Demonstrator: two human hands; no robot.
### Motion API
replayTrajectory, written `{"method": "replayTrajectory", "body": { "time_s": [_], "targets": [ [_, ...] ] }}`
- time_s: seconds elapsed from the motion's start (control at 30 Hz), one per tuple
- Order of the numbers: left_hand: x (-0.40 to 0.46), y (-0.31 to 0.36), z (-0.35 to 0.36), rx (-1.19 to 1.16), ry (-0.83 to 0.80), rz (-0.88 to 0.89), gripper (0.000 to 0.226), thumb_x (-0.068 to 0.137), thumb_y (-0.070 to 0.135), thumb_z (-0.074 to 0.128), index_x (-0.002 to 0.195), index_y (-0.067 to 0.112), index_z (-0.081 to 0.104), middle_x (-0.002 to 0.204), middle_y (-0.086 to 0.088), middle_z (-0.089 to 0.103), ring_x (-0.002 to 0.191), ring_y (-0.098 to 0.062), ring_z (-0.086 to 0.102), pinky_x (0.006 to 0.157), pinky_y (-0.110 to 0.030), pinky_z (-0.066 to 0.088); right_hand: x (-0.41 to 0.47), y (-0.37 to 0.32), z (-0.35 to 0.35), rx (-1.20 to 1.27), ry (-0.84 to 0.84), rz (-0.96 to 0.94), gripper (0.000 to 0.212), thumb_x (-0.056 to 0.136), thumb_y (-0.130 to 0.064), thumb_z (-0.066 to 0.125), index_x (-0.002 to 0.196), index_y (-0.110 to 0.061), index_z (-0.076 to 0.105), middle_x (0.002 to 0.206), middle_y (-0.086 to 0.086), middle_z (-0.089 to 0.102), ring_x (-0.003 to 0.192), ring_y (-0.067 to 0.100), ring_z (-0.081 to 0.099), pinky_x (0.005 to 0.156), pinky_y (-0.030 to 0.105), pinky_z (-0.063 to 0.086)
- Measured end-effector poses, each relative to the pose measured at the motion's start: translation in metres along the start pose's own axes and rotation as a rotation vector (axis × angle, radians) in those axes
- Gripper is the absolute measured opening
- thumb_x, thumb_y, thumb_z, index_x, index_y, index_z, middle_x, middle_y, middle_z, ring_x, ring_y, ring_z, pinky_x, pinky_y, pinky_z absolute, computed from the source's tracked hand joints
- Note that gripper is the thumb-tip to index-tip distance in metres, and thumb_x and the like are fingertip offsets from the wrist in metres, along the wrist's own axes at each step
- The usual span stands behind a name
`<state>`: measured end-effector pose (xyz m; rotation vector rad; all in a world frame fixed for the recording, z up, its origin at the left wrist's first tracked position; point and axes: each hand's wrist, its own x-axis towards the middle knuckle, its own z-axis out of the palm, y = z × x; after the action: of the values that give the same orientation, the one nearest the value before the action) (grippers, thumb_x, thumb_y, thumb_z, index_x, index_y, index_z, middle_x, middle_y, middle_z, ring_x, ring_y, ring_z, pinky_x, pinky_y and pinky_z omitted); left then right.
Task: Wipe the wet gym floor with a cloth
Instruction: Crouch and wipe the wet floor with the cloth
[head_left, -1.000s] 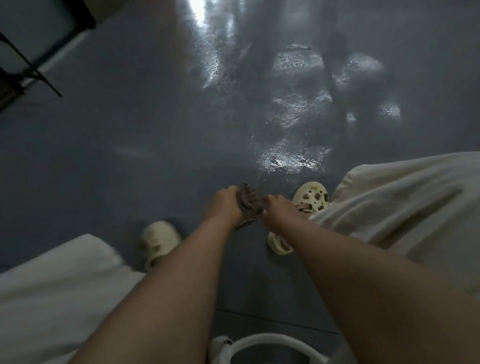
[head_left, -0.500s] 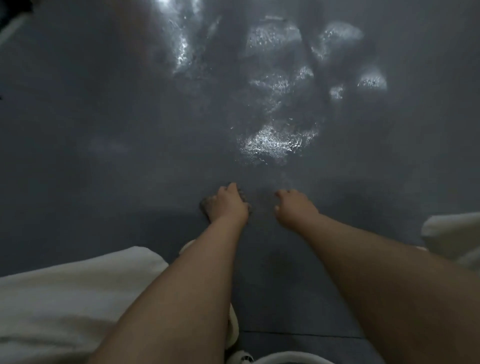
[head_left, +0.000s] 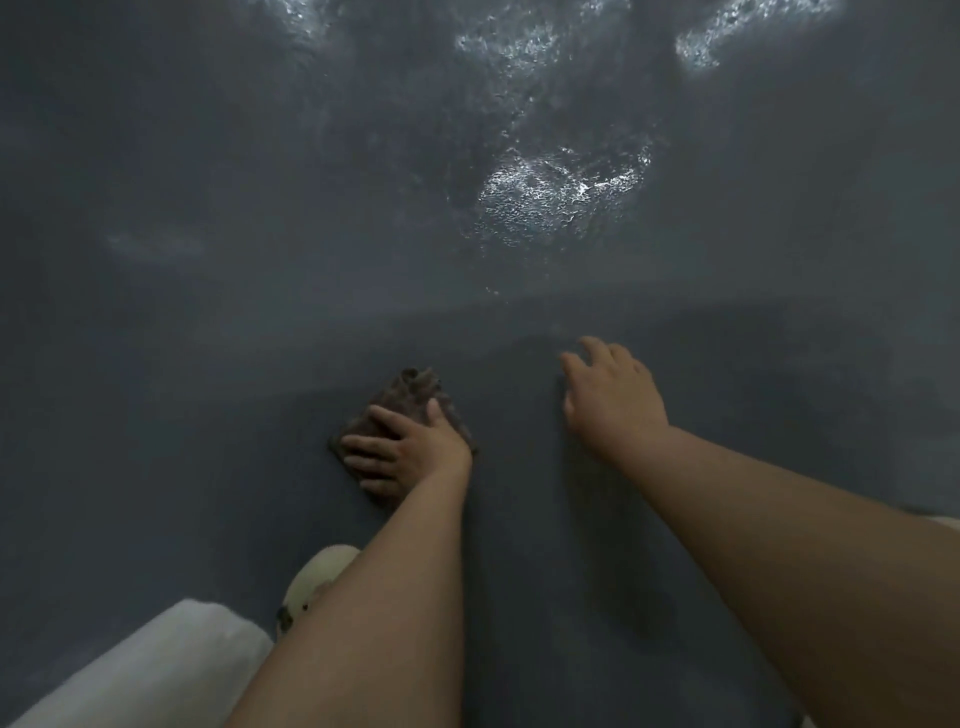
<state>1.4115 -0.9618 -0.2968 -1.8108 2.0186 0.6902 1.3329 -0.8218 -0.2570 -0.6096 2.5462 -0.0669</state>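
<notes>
While the left hand (head_left: 410, 451) presses flat on the cloth (head_left: 402, 415), limp and likely sodden, the right hand (head_left: 613, 400) hovers relaxed, holding nothing.

Nothing readable here, no text, labels, brands or numbers anywhere. The cloth (head_left: 410, 410) and the floor (head_left: 208, 364) carry no print (it's pretty dim too).

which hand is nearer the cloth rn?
Left. The left hand lies flat on top of the cloth, fingers spread and pressing it to the floor. The right hand is off to the cloth's right, open, not touching it.
</notes>
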Motion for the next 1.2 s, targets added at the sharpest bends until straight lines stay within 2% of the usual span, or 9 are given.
{"method": "replayTrajectory", "body": {
  "time_s": [0.13,0.27,0.4,0.53,0.6,0.67,0.87,0.97,1.2],
  "targets": [
    [0.004,0.004,0.021,0.065,0.103,0.041,0.073,0.096,0.053,0.031,0.152,0.018,0.001,0.155,-0.024,-0.011,0.142,-0.043,-0.008,0.111,-0.059,-0.001,0.017,0.014,0.014,-0.036,0.008,0.03,0.056,0.101,-0.033,0.031,0.151,-0.024,0.009,0.159,0.008,-0.009,0.145,0.029,-0.003,0.116,0.048,0.001],
    [-0.026,-0.014,0.052,0.352,0.217,0.654,0.067,0.085,0.048,0.034,0.14,0.011,0.038,0.142,-0.031,0.037,0.129,-0.05,0.036,0.104,-0.064,0.025,0.032,0.022,0.015,0.061,0.065,0.131,0.057,0.101,-0.039,0.027,0.152,-0.029,0.003,0.158,0.007,-0.013,0.145,0.031,-0.009,0.114,0.052,-0.005],
    [-0.056,-0.002,0.067,0.636,-0.055,1.219,0.062,0.083,0.053,0.029,0.136,0.027,0.045,0.148,-0.017,0.032,0.135,-0.036,0.027,0.11,-0.053,0.008,0.045,0.034,0.008,0.112,0.12,0.223,0.055,0.101,-0.039,0.024,0.152,-0.028,0.004,0.159,0.008,-0.012,0.145,0.032,-0.01,0.115,0.054,-0.005],
    [-0.004,0.041,0.045,0.786,0.052,1.556,0.056,0.087,0.051,0.03,0.138,0.033,0.046,0.151,-0.009,0.033,0.139,-0.031,0.029,0.111,-0.048,0.01,0.05,0.047,0.002,0.13,0.141,0.315,0.056,0.101,-0.041,0.024,0.152,-0.027,0.005,0.159,0.008,-0.011,0.144,0.034,-0.008,0.114,0.056,-0.004],
    [0.031,0.07,0.025,0.861,0.073,1.463,0.057,0.096,0.049,0.028,0.149,0.035,0.017,0.159,-0.004,0.004,0.146,-0.029,0.004,0.113,-0.051,-0.004,0.05,0.051,0.0,0.128,0.141,0.353,0.057,0.1,-0.042,0.024,0.152,-0.027,0.005,0.158,0.009,-0.012,0.144,0.036,-0.007,0.113,0.058,-0.003],
    [0.061,0.094,0.005,0.814,0.131,1.167,0.058,0.099,0.045,0.023,0.15,0.035,-0.005,0.158,0.001,-0.015,0.145,-0.027,-0.014,0.111,-0.056,-0.011,0.049,0.056,0.0,0.119,0.135,0.378,0.058,0.1,-0.042,0.024,0.152,-0.026,0.003,0.158,0.01,-0.013,0.144,0.036,-0.008,0.112,0.059,-0.003],
    [0.093,0.15,-0.006,0.415,0.228,0.594,0.056,0.1,0.047,0.019,0.151,0.033,-0.001,0.159,-0.003,-0.013,0.144,-0.032,-0.013,0.11,-0.062,-0.004,0.052,0.077,0.004,0.106,0.072,0.36,0.057,0.1,-0.046,0.019,0.151,-0.03,0.002,0.159,0.006,-0.01,0.144,0.033,-0.006,0.113,0.058,0.0],
    [0.083,0.166,0.002,0.429,0.212,0.643,0.058,0.099,0.051,0.02,0.15,0.035,0.0,0.158,-0.007,-0.013,0.144,-0.034,-0.013,0.11,-0.062,-0.005,0.052,0.085,0.005,0.084,0.092,0.329,0.054,0.099,-0.045,0.022,0.151,-0.033,0.009,0.159,0.003,-0.001,0.144,0.031,0.002,0.115,0.054,0.004],
    [-0.001,0.162,0.062,0.699,0.062,1.248,0.073,0.093,0.059,0.02,0.151,0.024,-0.008,0.157,-0.008,-0.019,0.143,-0.03,-0.021,0.107,-0.057,-0.018,0.054,0.091,0.008,0.15,0.249,0.322,0.044,0.098,-0.035,0.036,0.142,-0.028,0.042,0.152,0.008,0.033,0.133,0.036,0.032,0.111,0.053,0.019]
  ]
}}
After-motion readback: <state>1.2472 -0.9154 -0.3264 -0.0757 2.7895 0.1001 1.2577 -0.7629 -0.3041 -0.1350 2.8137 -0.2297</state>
